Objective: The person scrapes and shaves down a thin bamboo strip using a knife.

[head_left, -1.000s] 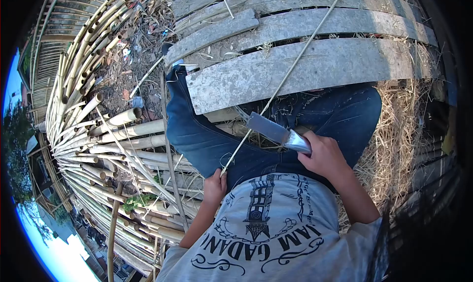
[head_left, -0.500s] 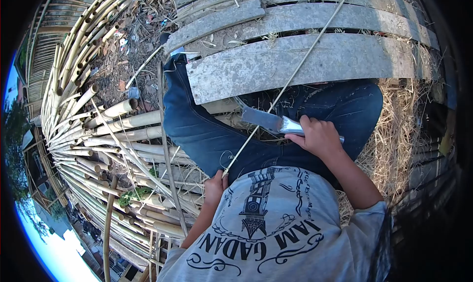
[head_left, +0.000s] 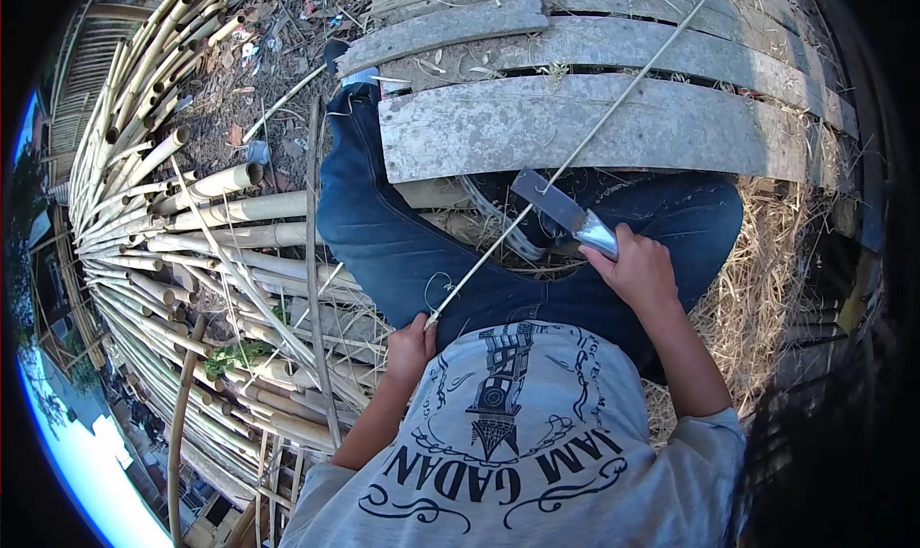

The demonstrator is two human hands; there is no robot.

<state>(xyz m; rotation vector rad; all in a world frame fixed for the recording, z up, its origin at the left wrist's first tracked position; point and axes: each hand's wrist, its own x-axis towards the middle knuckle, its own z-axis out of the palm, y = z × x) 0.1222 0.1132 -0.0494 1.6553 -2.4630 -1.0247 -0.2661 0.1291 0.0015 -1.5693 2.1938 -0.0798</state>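
1. L hand [head_left: 410, 350] at the wearer's L hip, narrow grip, fingers closed on near end of thin pale strip [head_left: 613, 108], prob bamboo
2. Strip runs diag from there over the lap, across plank [head_left: 498, 122] & out nr top of view
3. R hand [head_left: 640, 265] wrapped round metal handle [head_left: 596, 234] of broad knife; blade [head_left: 548, 199] lies across strip in view, contact can't tell
4. Strip handling (est): v light, springy lengthwise, could split or splinter; best held at near end, fingers clear of edge
5. Knife (est): heavier, rigid, smooth handle maybe slippery; hold by handle only
6. Loose thin curl [head_left: 438, 282] just beside L hand; bamboo poles [head_left: 268, 206] off to L, straw [head_left: 757, 261] to R
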